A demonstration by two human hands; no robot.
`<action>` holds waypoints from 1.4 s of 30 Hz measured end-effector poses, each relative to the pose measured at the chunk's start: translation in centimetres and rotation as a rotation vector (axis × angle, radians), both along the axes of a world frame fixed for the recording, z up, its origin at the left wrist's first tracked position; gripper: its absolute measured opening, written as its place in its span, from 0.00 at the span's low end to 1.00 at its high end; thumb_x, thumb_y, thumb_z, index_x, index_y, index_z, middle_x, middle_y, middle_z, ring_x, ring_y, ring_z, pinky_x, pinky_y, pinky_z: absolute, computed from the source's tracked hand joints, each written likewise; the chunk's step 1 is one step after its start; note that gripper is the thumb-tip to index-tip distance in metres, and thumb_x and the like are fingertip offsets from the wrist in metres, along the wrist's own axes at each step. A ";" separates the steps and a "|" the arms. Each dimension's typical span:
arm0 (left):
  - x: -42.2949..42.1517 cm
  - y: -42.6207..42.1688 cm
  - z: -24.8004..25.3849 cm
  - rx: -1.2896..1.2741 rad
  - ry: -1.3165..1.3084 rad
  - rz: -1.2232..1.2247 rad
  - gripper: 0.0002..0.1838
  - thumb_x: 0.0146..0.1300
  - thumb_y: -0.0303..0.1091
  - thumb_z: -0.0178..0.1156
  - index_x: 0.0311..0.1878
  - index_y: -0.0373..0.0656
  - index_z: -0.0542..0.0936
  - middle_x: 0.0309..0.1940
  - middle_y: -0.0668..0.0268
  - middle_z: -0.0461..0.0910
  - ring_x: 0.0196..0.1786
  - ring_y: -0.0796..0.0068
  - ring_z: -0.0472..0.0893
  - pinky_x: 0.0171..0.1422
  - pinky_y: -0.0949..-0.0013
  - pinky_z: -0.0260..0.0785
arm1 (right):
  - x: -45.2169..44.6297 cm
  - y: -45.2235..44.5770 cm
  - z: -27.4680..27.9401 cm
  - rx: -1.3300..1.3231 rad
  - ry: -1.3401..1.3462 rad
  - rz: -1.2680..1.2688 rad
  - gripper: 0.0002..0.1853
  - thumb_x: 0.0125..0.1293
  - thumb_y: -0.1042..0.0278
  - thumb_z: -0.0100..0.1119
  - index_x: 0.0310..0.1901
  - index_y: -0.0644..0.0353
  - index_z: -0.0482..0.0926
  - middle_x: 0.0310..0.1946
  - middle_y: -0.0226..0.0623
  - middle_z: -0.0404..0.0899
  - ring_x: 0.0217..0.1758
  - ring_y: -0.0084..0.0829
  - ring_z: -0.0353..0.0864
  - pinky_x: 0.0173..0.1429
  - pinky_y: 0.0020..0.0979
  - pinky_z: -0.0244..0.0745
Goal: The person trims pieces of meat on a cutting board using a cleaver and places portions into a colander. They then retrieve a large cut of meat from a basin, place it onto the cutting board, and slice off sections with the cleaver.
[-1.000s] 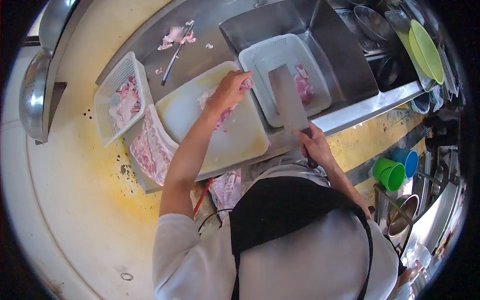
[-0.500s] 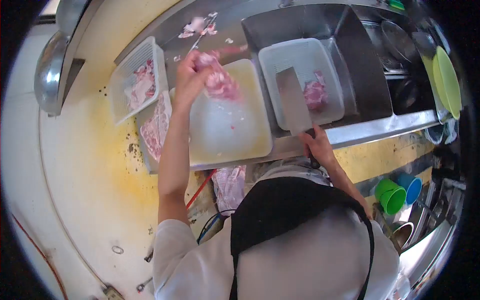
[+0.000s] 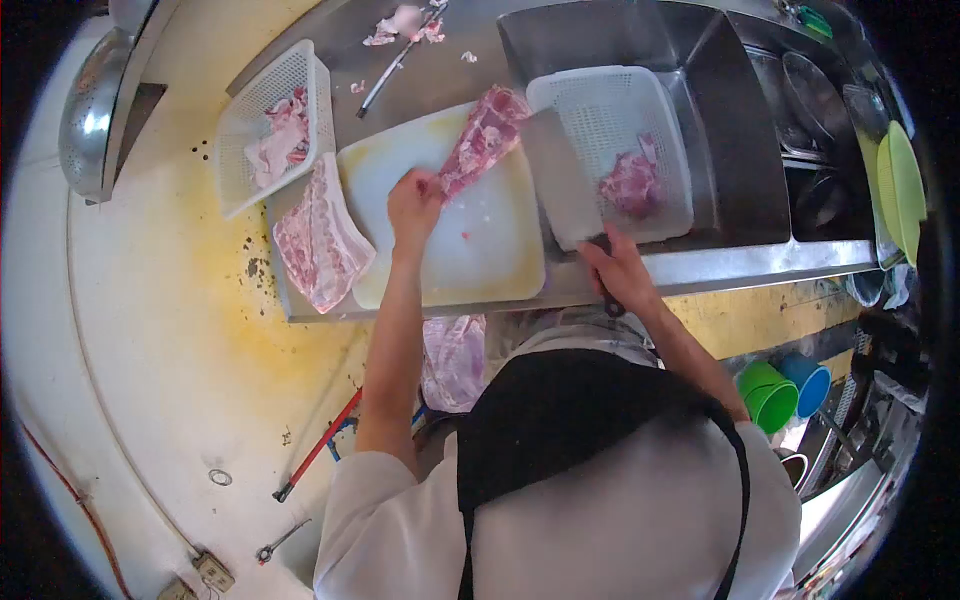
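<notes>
- Meat (image 3: 483,145): one strip, over the upper right of the board (image 3: 470,265); far end near the basket (image 3: 610,110); contact with the board unclear.
- Left hand (image 3: 413,205): grip closed on the meat's near end.
- Right hand (image 3: 622,268): grip closed round the handle of the cleaver (image 3: 563,180); blade across the basket's left edge.
- Change: meat, bunched toward upper left half a second ago, now stretched toward upper right; seemingly better laid out, nearer the blade.
- Nearby: slab (image 3: 325,245), left of the board.
</notes>
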State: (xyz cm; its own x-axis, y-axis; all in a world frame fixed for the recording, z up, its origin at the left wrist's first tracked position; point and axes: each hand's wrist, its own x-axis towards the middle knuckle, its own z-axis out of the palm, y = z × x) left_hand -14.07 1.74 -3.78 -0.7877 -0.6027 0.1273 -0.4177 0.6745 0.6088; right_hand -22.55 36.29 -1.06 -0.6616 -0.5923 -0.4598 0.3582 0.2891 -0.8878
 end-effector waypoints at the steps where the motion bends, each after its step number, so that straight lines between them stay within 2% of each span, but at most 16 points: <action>1: -2.0 0.7 1.0 -0.074 -0.016 -0.096 0.06 0.55 0.32 0.67 0.34 0.41 0.82 0.32 0.57 0.85 0.34 0.58 0.85 0.41 0.58 0.75 | -0.2 -0.9 -0.1 -0.019 0.005 0.027 0.11 0.71 0.65 0.58 0.44 0.65 0.75 0.18 0.30 0.74 0.18 0.21 0.73 0.23 0.29 0.69; 2: -3.6 1.3 1.4 -0.151 -0.029 -0.190 0.06 0.54 0.32 0.67 0.34 0.41 0.82 0.31 0.56 0.85 0.35 0.55 0.85 0.42 0.58 0.76 | -0.4 -1.8 0.1 -0.053 0.014 0.047 0.11 0.71 0.64 0.58 0.44 0.65 0.75 0.18 0.30 0.74 0.18 0.21 0.73 0.23 0.29 0.69; 5: -6.7 2.7 0.4 -0.287 -0.114 -0.196 0.07 0.51 0.32 0.67 0.33 0.40 0.83 0.28 0.56 0.85 0.34 0.55 0.85 0.41 0.57 0.76 | -1.4 -5.3 -0.3 -0.112 0.061 0.075 0.13 0.70 0.64 0.59 0.45 0.66 0.74 0.19 0.30 0.74 0.18 0.21 0.74 0.23 0.29 0.70; 8: -7.4 0.7 -0.1 -0.296 -0.184 -0.338 0.07 0.56 0.33 0.68 0.34 0.40 0.84 0.27 0.58 0.85 0.29 0.61 0.85 0.37 0.60 0.76 | -2.2 -8.7 -2.2 -0.119 0.094 0.032 0.13 0.70 0.63 0.59 0.43 0.66 0.73 0.19 0.30 0.73 0.17 0.22 0.74 0.23 0.29 0.70; 11: -7.1 0.2 2.2 0.205 -0.221 -0.259 0.07 0.56 0.31 0.68 0.35 0.37 0.83 0.25 0.59 0.84 0.28 0.68 0.84 0.34 0.63 0.75 | -3.1 -11.1 -1.0 -0.202 0.027 -0.010 0.13 0.69 0.63 0.59 0.40 0.66 0.72 0.19 0.33 0.74 0.17 0.24 0.75 0.21 0.31 0.70; 14: -7.0 -1.7 -0.1 0.340 -0.164 -0.288 0.08 0.54 0.31 0.67 0.32 0.36 0.82 0.25 0.58 0.84 0.26 0.69 0.83 0.35 0.65 0.74 | -2.6 -12.5 -1.0 -0.180 -0.027 -0.035 0.13 0.70 0.63 0.59 0.39 0.66 0.71 0.19 0.36 0.74 0.17 0.25 0.76 0.20 0.32 0.70; 16: -7.2 -1.5 0.6 0.263 -0.158 -0.328 0.06 0.54 0.29 0.66 0.32 0.36 0.82 0.26 0.58 0.85 0.26 0.70 0.83 0.35 0.65 0.75 | -2.5 -13.1 -0.1 -0.077 -0.018 -0.016 0.14 0.70 0.63 0.58 0.40 0.67 0.71 0.20 0.37 0.74 0.17 0.26 0.76 0.19 0.33 0.70; 20: -7.2 -1.8 0.3 0.166 -0.138 -0.381 0.04 0.54 0.26 0.66 0.32 0.35 0.82 0.26 0.58 0.85 0.28 0.71 0.84 0.36 0.65 0.75 | 1.1 -12.9 -1.8 -0.147 0.022 -0.054 0.14 0.70 0.63 0.58 0.43 0.67 0.70 0.20 0.38 0.74 0.16 0.26 0.76 0.20 0.33 0.71; 22: -6.9 -1.7 1.6 0.195 -0.122 -0.355 0.05 0.54 0.27 0.66 0.32 0.36 0.83 0.27 0.58 0.85 0.29 0.69 0.85 0.38 0.65 0.76 | 4.7 -10.8 -2.0 -0.221 0.001 -0.054 0.13 0.71 0.64 0.58 0.44 0.67 0.70 0.20 0.38 0.74 0.15 0.26 0.76 0.19 0.33 0.70; 26: -6.4 -3.1 2.8 0.348 -0.174 -0.254 0.06 0.53 0.30 0.68 0.32 0.38 0.84 0.27 0.58 0.86 0.32 0.64 0.86 0.41 0.65 0.77 | 6.9 -7.6 2.3 -0.057 -0.208 0.032 0.12 0.71 0.65 0.57 0.45 0.67 0.70 0.20 0.35 0.73 0.16 0.26 0.75 0.19 0.32 0.70; 29: -6.2 -3.9 1.5 0.038 -0.211 -0.356 0.08 0.56 0.30 0.66 0.38 0.37 0.84 0.30 0.57 0.86 0.31 0.61 0.85 0.38 0.60 0.77 | 6.2 -8.3 1.7 -0.076 -0.130 -0.065 0.13 0.71 0.65 0.57 0.45 0.67 0.70 0.20 0.35 0.72 0.16 0.26 0.75 0.20 0.32 0.70; 32: -6.7 -0.9 2.2 -0.218 -0.179 -0.211 0.11 0.56 0.34 0.67 0.37 0.37 0.84 0.31 0.54 0.86 0.34 0.51 0.85 0.42 0.54 0.77 | 5.1 -9.9 0.5 -0.113 -0.028 -0.165 0.13 0.70 0.65 0.58 0.44 0.67 0.70 0.20 0.35 0.73 0.16 0.26 0.76 0.20 0.32 0.71; 35: -7.5 0.1 1.7 -0.359 -0.434 -0.304 0.16 0.57 0.46 0.65 0.35 0.41 0.85 0.36 0.53 0.87 0.41 0.47 0.85 0.47 0.48 0.77 | 4.8 -10.0 1.3 -0.058 -0.007 -0.174 0.13 0.69 0.65 0.59 0.43 0.67 0.70 0.21 0.35 0.74 0.17 0.27 0.77 0.21 0.33 0.72; 38: -7.9 -2.1 0.1 -0.214 -0.332 -0.462 0.14 0.57 0.41 0.66 0.36 0.38 0.85 0.33 0.52 0.86 0.39 0.52 0.87 0.46 0.51 0.78 | 4.8 -10.4 0.7 -0.033 0.041 -0.103 0.12 0.69 0.66 0.58 0.41 0.67 0.70 0.21 0.36 0.74 0.18 0.28 0.77 0.22 0.34 0.73; 41: -7.5 -3.0 1.3 0.408 -0.419 -0.264 0.09 0.58 0.33 0.65 0.36 0.36 0.84 0.28 0.55 0.86 0.30 0.63 0.86 0.37 0.58 0.79 | 3.6 -12.9 -1.1 -0.081 0.051 -0.104 0.12 0.69 0.66 0.57 0.42 0.68 0.71 0.21 0.37 0.75 0.18 0.28 0.77 0.23 0.35 0.73; 42: -7.3 -2.8 1.4 0.425 -0.397 -0.259 0.07 0.60 0.31 0.64 0.36 0.36 0.84 0.27 0.58 0.85 0.28 0.68 0.84 0.33 0.62 0.77 | 2.8 -13.7 -0.6 -0.102 0.033 -0.107 0.12 0.69 0.65 0.57 0.42 0.68 0.72 0.21 0.38 0.75 0.18 0.28 0.77 0.23 0.34 0.73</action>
